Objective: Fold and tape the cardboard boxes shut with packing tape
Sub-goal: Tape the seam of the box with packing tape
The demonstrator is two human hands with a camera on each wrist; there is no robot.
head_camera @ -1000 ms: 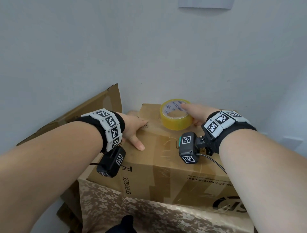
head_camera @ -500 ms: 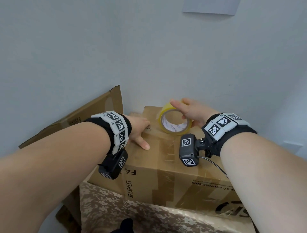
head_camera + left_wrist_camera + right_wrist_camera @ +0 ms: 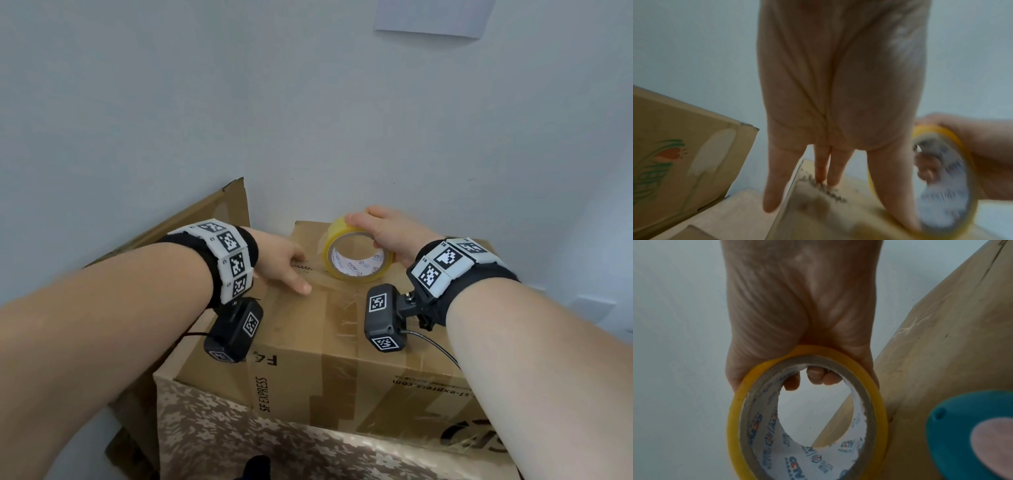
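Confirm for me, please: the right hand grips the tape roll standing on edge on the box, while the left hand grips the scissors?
Not quite: the left hand holds nothing and rests flat on the box, as the head view shows. The right hand does grip the tape roll.

The cardboard box (image 3: 308, 346) sits closed, its flaps folded flat, with clear shiny tape running along the top seam and down the near side; "SF EXPRESS" is printed on it. A roll of packing tape (image 3: 358, 255), yellowish with a white printed core, stands tilted on its edge at the far end of the box top. A second cardboard box (image 3: 191, 222) leans just behind, to the left.
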